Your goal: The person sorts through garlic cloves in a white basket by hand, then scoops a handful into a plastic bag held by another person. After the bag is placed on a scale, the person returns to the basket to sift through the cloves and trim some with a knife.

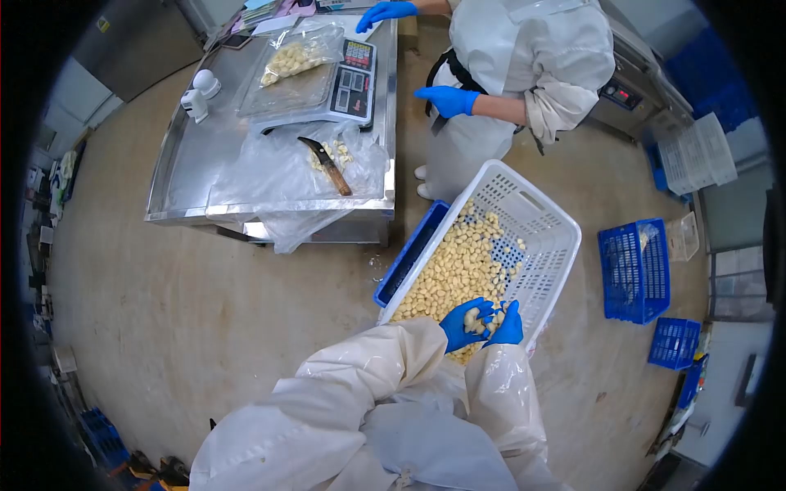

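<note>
Both of my hands are in blue gloves, close together above the near end of a white perforated basket [536,209]. My left hand [461,329] is cupped palm up around several pale pieces that look like peeled garlic cloves [473,321]. Right beside it, my right hand [507,326] has its fingers curled at more of these cloves. A thick layer of the same garlic cloves [458,266] covers much of the basket's bottom, leaving the holes bare toward the right side.
A co-worker [516,49] in white stands beyond the basket. On the steel table [187,164] are a scale [354,86] bearing a bag of cloves [295,61], and a wooden-handled knife [327,168] on plastic. Blue crates [634,274] stand at right; a blue tub [409,258] adjoins the basket.
</note>
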A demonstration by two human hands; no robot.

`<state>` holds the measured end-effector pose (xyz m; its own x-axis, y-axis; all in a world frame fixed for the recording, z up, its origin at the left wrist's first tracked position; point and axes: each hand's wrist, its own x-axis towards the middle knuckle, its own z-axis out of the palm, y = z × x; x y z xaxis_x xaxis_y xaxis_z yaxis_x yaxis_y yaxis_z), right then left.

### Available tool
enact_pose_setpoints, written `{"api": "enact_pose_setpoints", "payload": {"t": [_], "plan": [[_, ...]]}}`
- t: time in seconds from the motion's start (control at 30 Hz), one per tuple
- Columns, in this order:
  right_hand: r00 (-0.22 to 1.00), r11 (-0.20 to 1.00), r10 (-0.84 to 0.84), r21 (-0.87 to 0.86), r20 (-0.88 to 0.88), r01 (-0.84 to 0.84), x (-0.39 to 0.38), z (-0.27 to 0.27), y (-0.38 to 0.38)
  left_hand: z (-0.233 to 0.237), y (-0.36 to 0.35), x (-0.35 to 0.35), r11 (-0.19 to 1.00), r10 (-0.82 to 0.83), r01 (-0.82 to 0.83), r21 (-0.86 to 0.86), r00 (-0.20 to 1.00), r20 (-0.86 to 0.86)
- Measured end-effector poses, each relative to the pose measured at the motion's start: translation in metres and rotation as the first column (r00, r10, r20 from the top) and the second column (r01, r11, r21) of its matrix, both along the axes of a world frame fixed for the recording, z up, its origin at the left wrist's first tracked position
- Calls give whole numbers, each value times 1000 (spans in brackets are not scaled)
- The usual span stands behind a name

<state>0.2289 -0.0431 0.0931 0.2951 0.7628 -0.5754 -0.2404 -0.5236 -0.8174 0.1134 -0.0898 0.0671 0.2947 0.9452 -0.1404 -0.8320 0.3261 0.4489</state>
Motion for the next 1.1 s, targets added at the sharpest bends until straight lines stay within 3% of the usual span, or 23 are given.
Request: {"api": "enact_pose_setpoints", "payload": {"t": [0.07,0.13,0.23,0.27,0.3,0.33,0.37,0.4,0.5,0.57,0.6,0.63,0.67,0.7,0.77,0.8,0.83,0.9,1.0,1.07,1.1], "plan": [[1000,1000,3,-1,-6,-3,-1,3,3,-10,4,-1,992,-26,53,-112,971,236],[1000,1000,2,-4,-14,-3,-2,1,3,-10,5,-3,991,-22,54,-124,968,248],[993,999,32,-23,-110,-35,-3,2,7,2,0,-8,998,65,-61,27,987,-144],[987,998,45,-31,-155,-50,-4,5,8,4,-3,-8,989,133,-108,97,941,-313],[995,998,61,-30,-78,-63,-7,7,10,5,-5,-8,975,207,-140,174,861,-464],[997,997,76,-31,0,-76,-12,10,13,6,0,-12,992,63,-83,-97,980,-189],[993,996,90,-33,78,-88,-14,11,14,5,9,-19,941,-13,57,-332,991,134],[992,995,102,6,77,-102,-9,-1,16,5,15,-24,833,-8,255,-492,893,450],[999,990,20,138,46,-27,-21,-11,14,-12,16,-15,844,-5,204,-496,928,372],[993,993,111,32,33,-112,-26,-4,11,-25,20,-9,902,-20,207,-379,897,442],[998,993,61,102,21,-63,-26,-22,10,-33,23,-5,922,-40,218,-320,876,480],[996,994,59,86,63,-65,-28,-25,10,-52,26,0,985,-148,169,39,699,700],[998,990,23,140,54,-31,-25,-43,9,-55,24,6,991,7,33,-133,957,290],[999,989,21,143,30,-25,-25,-48,7,-52,20,3,990,23,13,-143,968,250],[913,959,86,214,400,-184,-19,-47,3,-39,18,-8,923,-13,94,-374,977,214],[994,996,81,-27,70,-80,-12,-54,2,-37,17,-12,864,-52,116,-489,988,143],[965,985,168,-69,202,-157,-11,-40,-1,-37,18,-16,729,-152,126,-672,988,20],[962,946,222,-273,161,-172,3,-62,-7,-44,11,-18,675,-308,88,-732,936,-171],[961,890,256,-415,106,-191,13,-90,-21,-60,-2,-21,579,-474,72,-812,840,-263],[962,878,257,-438,88,-195,19,-112,-33,-67,-13,-32,698,-602,115,-707,630,-492],[962,872,261,-446,78,-200,20,-124,-37,-73,-15,-31,740,-571,44,-671,569,-592]]}}
